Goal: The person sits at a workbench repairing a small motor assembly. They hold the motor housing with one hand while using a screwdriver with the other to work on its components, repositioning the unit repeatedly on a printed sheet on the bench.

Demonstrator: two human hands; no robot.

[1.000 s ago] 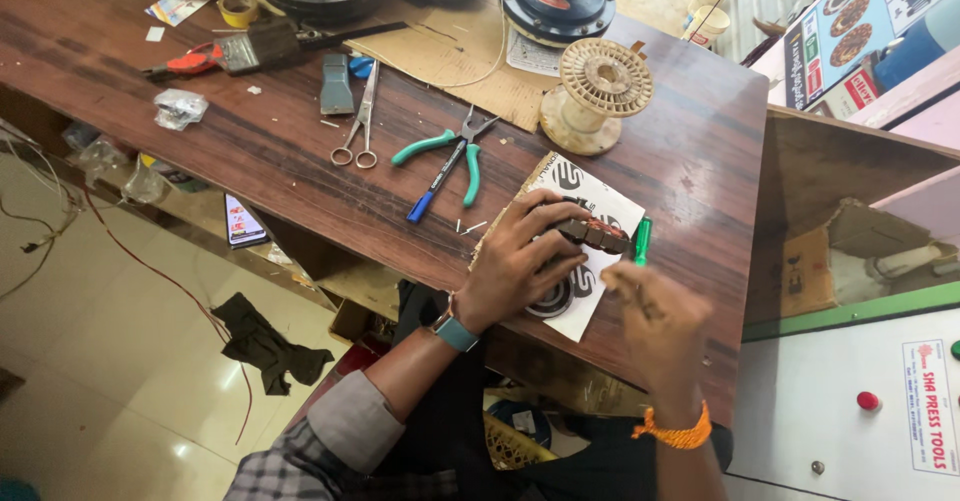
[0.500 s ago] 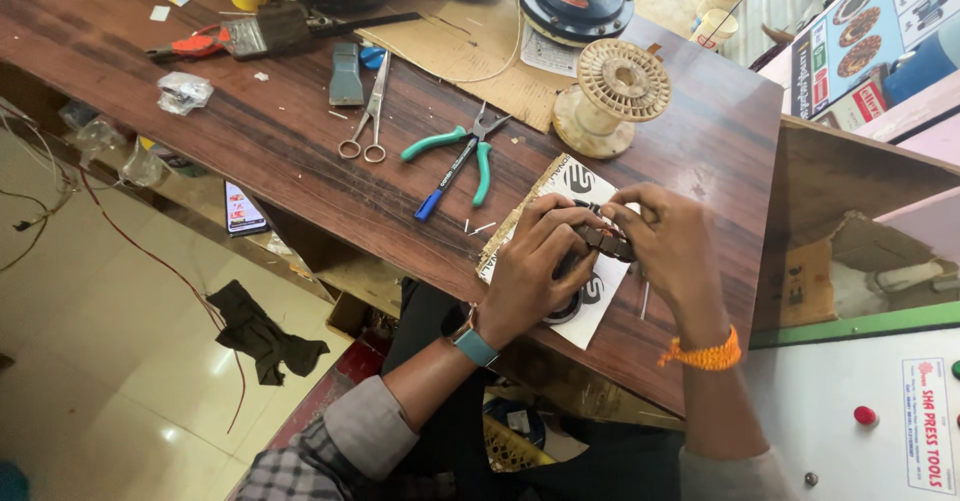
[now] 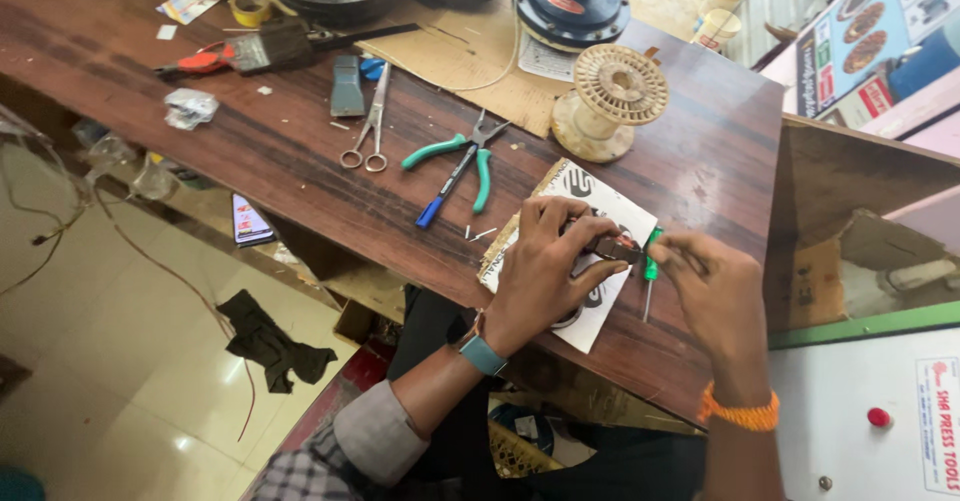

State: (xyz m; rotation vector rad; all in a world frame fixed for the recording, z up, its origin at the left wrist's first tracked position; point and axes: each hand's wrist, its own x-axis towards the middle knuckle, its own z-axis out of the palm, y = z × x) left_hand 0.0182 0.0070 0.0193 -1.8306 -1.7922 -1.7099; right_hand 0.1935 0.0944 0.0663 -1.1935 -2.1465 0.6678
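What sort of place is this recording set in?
Probably a small electrical repair workshop: a wooden bench strewn with pliers and scissors, a wire spool, and dismantled motor housings at the back.

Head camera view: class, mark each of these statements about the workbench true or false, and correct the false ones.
1. The left hand holds a small dark part over a printed card. True.
2. The right hand grips a green-handled screwdriver. True.
3. The green-handled pliers are in the left hand. False: they lie on the wooden bench, untouched.
4. The scissors hang off the bench edge. False: they lie flat on it.
5. A cream spool stands beyond the hands. True.
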